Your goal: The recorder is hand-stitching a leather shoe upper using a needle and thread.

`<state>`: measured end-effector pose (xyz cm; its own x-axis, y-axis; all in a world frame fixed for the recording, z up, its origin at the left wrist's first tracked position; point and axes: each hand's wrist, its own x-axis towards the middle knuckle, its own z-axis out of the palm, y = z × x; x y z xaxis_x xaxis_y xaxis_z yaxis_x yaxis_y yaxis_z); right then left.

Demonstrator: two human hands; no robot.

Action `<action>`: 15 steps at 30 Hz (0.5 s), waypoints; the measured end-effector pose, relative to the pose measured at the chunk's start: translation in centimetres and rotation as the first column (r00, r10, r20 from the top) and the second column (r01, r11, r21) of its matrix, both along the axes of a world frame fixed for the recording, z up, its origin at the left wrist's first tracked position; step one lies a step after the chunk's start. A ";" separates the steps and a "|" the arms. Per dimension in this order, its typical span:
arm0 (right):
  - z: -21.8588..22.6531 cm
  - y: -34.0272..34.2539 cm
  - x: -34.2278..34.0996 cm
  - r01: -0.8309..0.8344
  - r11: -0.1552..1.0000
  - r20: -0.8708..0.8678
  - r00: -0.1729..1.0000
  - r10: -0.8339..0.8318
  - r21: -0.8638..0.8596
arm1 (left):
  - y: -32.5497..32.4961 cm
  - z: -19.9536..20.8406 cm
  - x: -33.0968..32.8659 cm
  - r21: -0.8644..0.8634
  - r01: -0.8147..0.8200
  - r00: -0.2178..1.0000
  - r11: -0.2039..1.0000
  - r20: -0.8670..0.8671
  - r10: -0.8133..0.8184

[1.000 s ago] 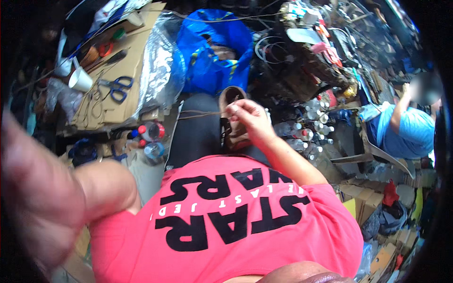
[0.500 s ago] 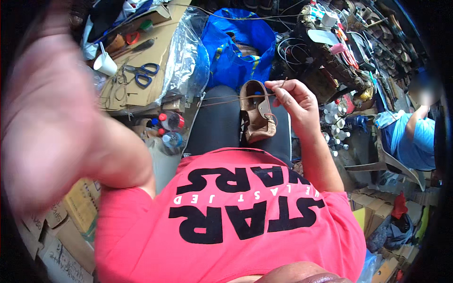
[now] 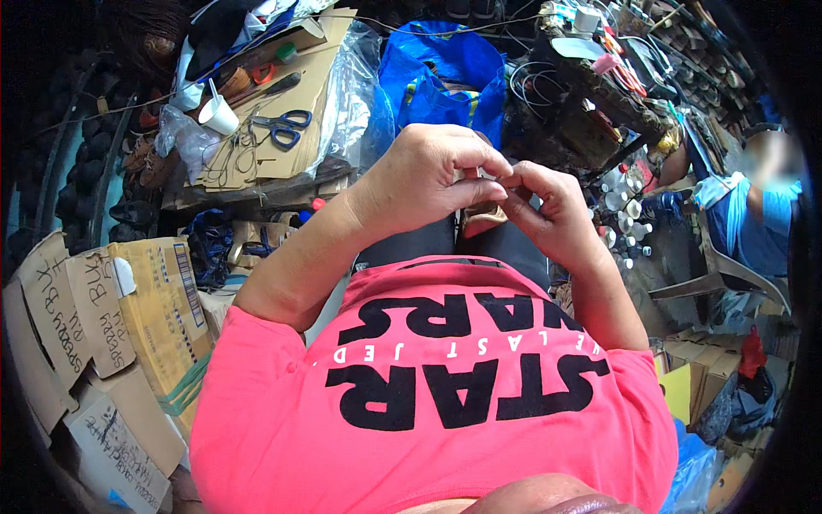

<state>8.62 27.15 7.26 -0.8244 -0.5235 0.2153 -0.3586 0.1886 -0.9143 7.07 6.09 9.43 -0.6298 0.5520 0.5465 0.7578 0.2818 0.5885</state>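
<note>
Both hands met over the lap, fingertips pinched together on a small tan leather piece (image 3: 485,216). The left hand (image 3: 428,176) curled mostly closed over its top; the right hand (image 3: 548,214) closed on its right edge, thumb and forefinger nipping something too small to tell. Such fine work probably wanted a steady, firm pinch, kept close to the body. Blue-handled scissors (image 3: 282,127) lay well apart on cardboard (image 3: 317,77).
</note>
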 end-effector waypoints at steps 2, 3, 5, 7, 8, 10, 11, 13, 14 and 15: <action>-0.2 0.2 0.6 0.002 0.999 -0.033 0.999 -0.001 0.036 | 0.2 -0.3 0.6 0.009 -0.026 0.999 1.000 -0.021 0.026; -0.4 0.3 0.9 0.001 0.999 0.103 0.995 0.004 -0.050 | 0.3 -0.4 0.8 0.023 -0.046 0.998 0.999 -0.031 0.047; -1.0 0.2 1.2 0.001 0.955 0.344 0.933 0.105 -0.295 | 0.4 -0.7 1.2 0.075 -0.133 0.990 0.988 -0.037 0.136; -1.4 0.4 1.0 0.053 0.856 0.488 0.839 0.241 -0.514 | 0.6 -0.9 1.5 0.155 -0.272 0.960 0.950 -0.026 0.279; -1.6 0.4 0.9 0.088 0.784 0.523 0.790 0.321 -0.615 | 0.9 -1.0 1.8 0.185 -0.322 0.946 0.928 0.027 0.323; -1.9 0.4 0.8 0.153 0.667 0.515 0.764 0.388 -0.729 | 1.5 -1.2 2.5 0.115 -0.321 0.937 0.940 -0.110 0.333; -2.0 0.3 0.8 0.214 0.641 0.534 0.766 0.358 -0.737 | 1.8 -1.3 2.8 0.073 -0.321 0.926 0.944 -0.184 0.329; -2.1 0.2 1.0 0.167 0.819 0.466 0.874 0.134 -0.549 | 2.3 -1.6 3.3 0.075 -0.298 0.925 0.952 -0.224 0.307; -2.1 0.2 1.0 0.161 0.882 0.400 0.916 0.033 -0.442 | 2.3 -1.6 3.4 0.073 -0.302 0.923 0.951 -0.228 0.310; -2.1 0.1 1.1 0.147 0.921 0.180 0.980 -0.086 -0.361 | 2.4 -1.7 3.4 0.072 -0.307 0.920 0.949 -0.232 0.316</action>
